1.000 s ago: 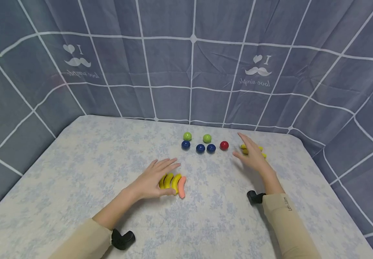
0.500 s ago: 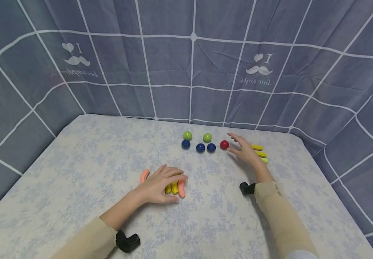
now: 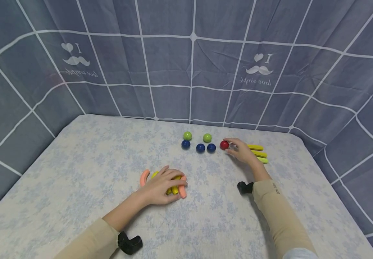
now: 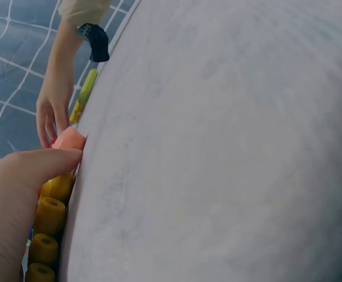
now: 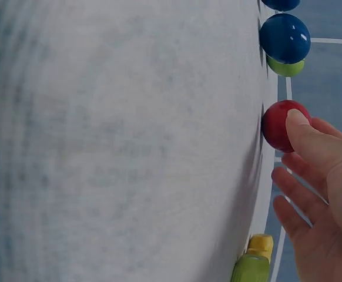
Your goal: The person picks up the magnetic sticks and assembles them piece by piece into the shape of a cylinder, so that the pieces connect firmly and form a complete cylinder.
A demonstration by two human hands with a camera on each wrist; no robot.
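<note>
My left hand (image 3: 158,186) lies over a row of toy yellow bananas (image 3: 174,190), mostly hiding them. Its thumb and fingers pinch the pink banana-shaped piece (image 3: 182,192) at the row's right end; in the left wrist view the thumb is against that pink piece (image 4: 69,138). Another pink curved piece (image 3: 144,176) lies at the row's left end. Farther back on the right, my right hand (image 3: 244,154) pinches a red ball (image 3: 224,145) between thumb and index finger. The right wrist view shows the red ball (image 5: 280,126) close to the cloth, the other fingers spread loosely.
Left of the red ball sit several dark blue balls (image 3: 200,148) and two green balls (image 3: 207,137). Yellow sticks (image 3: 260,154) and a yellow-green one (image 3: 263,160) lie beside my right hand. A grey-blue checked curtain (image 3: 167,68) hangs behind the table (image 3: 76,172).
My right hand has moved left from over the yellow sticks to the red ball and closed on it. My left hand has slid right along the row and closed on the pink piece.
</note>
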